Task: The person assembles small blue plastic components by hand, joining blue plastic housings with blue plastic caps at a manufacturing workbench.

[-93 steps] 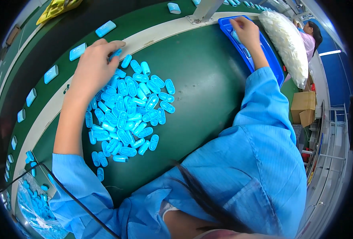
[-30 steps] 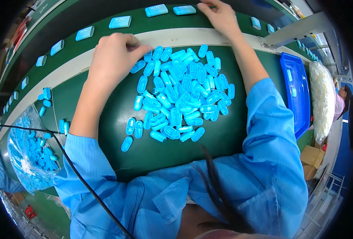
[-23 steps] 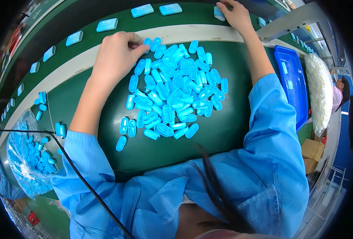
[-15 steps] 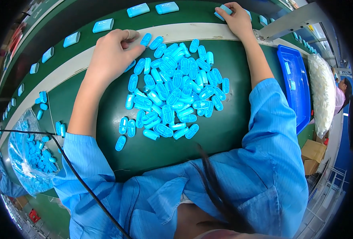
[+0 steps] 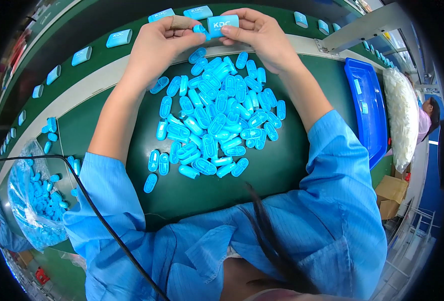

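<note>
The right hand (image 5: 269,42) has just brought a light-blue case (image 5: 217,27) leftward along the belt (image 5: 283,21), pinching it between thumb and fingers. The left hand (image 5: 154,47) pinches a small blue cap (image 5: 201,32), so both pieces now meet end to end, touching or not I can't tell. More caps (image 5: 217,120) lie heaped on the worktop (image 5: 287,168).
</note>
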Action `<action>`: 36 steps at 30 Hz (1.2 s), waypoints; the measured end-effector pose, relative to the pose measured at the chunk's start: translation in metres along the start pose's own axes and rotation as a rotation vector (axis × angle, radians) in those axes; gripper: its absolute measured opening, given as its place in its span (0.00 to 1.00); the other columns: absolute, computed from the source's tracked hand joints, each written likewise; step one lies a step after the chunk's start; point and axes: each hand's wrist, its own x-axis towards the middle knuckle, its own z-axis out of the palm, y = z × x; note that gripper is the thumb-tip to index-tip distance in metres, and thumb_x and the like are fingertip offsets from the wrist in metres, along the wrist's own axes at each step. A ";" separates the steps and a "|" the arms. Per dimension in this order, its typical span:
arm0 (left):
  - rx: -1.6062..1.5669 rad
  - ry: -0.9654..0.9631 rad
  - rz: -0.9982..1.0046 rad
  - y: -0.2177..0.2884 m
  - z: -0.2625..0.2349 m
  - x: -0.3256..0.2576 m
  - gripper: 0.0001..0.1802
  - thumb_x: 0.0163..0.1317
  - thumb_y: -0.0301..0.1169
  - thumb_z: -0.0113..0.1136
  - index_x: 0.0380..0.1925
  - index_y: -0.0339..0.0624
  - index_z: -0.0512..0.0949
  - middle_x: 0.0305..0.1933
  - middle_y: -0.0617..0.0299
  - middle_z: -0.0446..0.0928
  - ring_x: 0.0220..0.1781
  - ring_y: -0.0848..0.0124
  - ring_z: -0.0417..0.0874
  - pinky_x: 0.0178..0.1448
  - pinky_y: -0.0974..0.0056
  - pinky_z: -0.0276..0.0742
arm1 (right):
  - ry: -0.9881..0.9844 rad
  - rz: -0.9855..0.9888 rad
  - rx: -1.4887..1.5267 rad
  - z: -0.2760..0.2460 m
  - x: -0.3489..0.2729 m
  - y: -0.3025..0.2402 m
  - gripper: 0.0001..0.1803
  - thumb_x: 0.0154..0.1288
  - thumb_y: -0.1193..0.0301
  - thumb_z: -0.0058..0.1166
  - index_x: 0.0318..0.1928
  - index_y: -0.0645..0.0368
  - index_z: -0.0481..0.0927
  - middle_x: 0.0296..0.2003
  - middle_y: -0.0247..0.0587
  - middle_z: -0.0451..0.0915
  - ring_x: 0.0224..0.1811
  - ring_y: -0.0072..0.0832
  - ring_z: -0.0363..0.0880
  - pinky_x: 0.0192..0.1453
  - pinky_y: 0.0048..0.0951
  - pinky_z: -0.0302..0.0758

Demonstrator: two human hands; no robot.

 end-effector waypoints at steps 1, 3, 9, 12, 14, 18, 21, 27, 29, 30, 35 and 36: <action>-0.266 0.011 -0.074 0.000 0.001 -0.002 0.17 0.54 0.31 0.68 0.43 0.36 0.79 0.33 0.63 0.81 0.33 0.78 0.80 0.39 0.74 0.76 | -0.017 0.057 0.076 0.004 -0.002 0.001 0.18 0.63 0.71 0.58 0.51 0.62 0.75 0.41 0.37 0.81 0.39 0.21 0.80 0.47 0.21 0.77; -0.334 0.021 -0.115 0.004 0.006 -0.007 0.19 0.56 0.32 0.67 0.46 0.34 0.77 0.37 0.62 0.81 0.34 0.78 0.81 0.39 0.75 0.76 | -0.040 0.079 0.077 0.009 -0.002 0.003 0.18 0.63 0.72 0.58 0.52 0.64 0.74 0.42 0.39 0.81 0.42 0.24 0.81 0.51 0.23 0.78; -0.405 0.106 -0.101 0.004 0.015 -0.010 0.18 0.59 0.29 0.64 0.48 0.33 0.76 0.39 0.56 0.82 0.38 0.75 0.83 0.44 0.73 0.80 | -0.016 0.029 0.098 0.019 -0.008 0.001 0.17 0.63 0.72 0.57 0.51 0.66 0.74 0.42 0.40 0.81 0.40 0.23 0.81 0.48 0.22 0.77; -0.404 0.196 -0.108 0.004 0.019 -0.012 0.18 0.59 0.29 0.64 0.48 0.33 0.76 0.39 0.56 0.82 0.39 0.75 0.83 0.45 0.73 0.80 | -0.019 0.029 0.064 0.012 -0.003 0.008 0.18 0.62 0.72 0.58 0.51 0.65 0.74 0.41 0.40 0.81 0.39 0.22 0.80 0.47 0.21 0.77; -0.409 0.194 -0.067 -0.002 0.021 -0.010 0.18 0.58 0.29 0.64 0.48 0.33 0.76 0.40 0.55 0.82 0.39 0.74 0.83 0.45 0.73 0.80 | -0.017 0.047 0.077 0.014 -0.004 0.007 0.18 0.62 0.72 0.58 0.51 0.65 0.74 0.42 0.40 0.81 0.39 0.22 0.80 0.47 0.21 0.77; -0.331 0.152 -0.016 0.004 0.018 -0.012 0.18 0.58 0.30 0.64 0.47 0.33 0.77 0.39 0.55 0.83 0.40 0.76 0.83 0.45 0.74 0.79 | -0.024 0.077 0.190 0.011 -0.004 0.012 0.18 0.62 0.73 0.58 0.52 0.65 0.74 0.43 0.41 0.81 0.40 0.22 0.80 0.47 0.21 0.78; -0.219 0.112 -0.030 0.001 0.015 -0.011 0.18 0.58 0.31 0.64 0.47 0.33 0.78 0.37 0.56 0.83 0.39 0.77 0.82 0.44 0.74 0.79 | -0.037 0.080 0.220 0.006 -0.005 0.015 0.19 0.62 0.73 0.58 0.52 0.65 0.74 0.43 0.41 0.80 0.40 0.23 0.80 0.47 0.22 0.78; -0.102 0.127 -0.048 0.008 0.013 -0.012 0.19 0.57 0.33 0.65 0.46 0.34 0.80 0.36 0.56 0.83 0.37 0.77 0.83 0.43 0.73 0.79 | -0.020 0.009 0.082 0.010 -0.006 0.010 0.19 0.62 0.73 0.58 0.52 0.66 0.73 0.42 0.41 0.81 0.40 0.23 0.81 0.47 0.22 0.79; -0.121 0.145 -0.051 0.009 0.017 -0.016 0.19 0.57 0.33 0.65 0.46 0.34 0.80 0.36 0.57 0.83 0.36 0.77 0.83 0.43 0.73 0.79 | -0.012 -0.028 0.065 0.014 -0.007 0.007 0.19 0.62 0.73 0.58 0.52 0.66 0.73 0.42 0.41 0.81 0.40 0.23 0.81 0.47 0.21 0.79; -0.106 0.168 -0.040 0.008 0.018 -0.016 0.19 0.58 0.34 0.64 0.46 0.34 0.80 0.35 0.57 0.84 0.36 0.78 0.83 0.42 0.73 0.78 | 0.006 -0.021 0.021 0.015 -0.008 0.003 0.19 0.62 0.73 0.58 0.52 0.66 0.73 0.41 0.41 0.81 0.39 0.23 0.81 0.46 0.22 0.79; 0.069 0.187 0.065 0.007 0.026 -0.020 0.17 0.61 0.33 0.60 0.47 0.35 0.79 0.31 0.54 0.83 0.30 0.75 0.83 0.37 0.70 0.77 | 0.056 0.001 -0.020 0.016 -0.011 0.002 0.19 0.62 0.73 0.59 0.52 0.67 0.73 0.41 0.42 0.81 0.38 0.23 0.81 0.46 0.22 0.79; 0.129 0.183 0.083 0.005 0.028 -0.020 0.17 0.61 0.32 0.57 0.48 0.35 0.78 0.28 0.52 0.81 0.27 0.71 0.82 0.35 0.68 0.76 | 0.060 0.016 -0.007 0.016 -0.011 0.002 0.19 0.62 0.73 0.59 0.52 0.67 0.73 0.41 0.43 0.81 0.38 0.23 0.81 0.46 0.22 0.79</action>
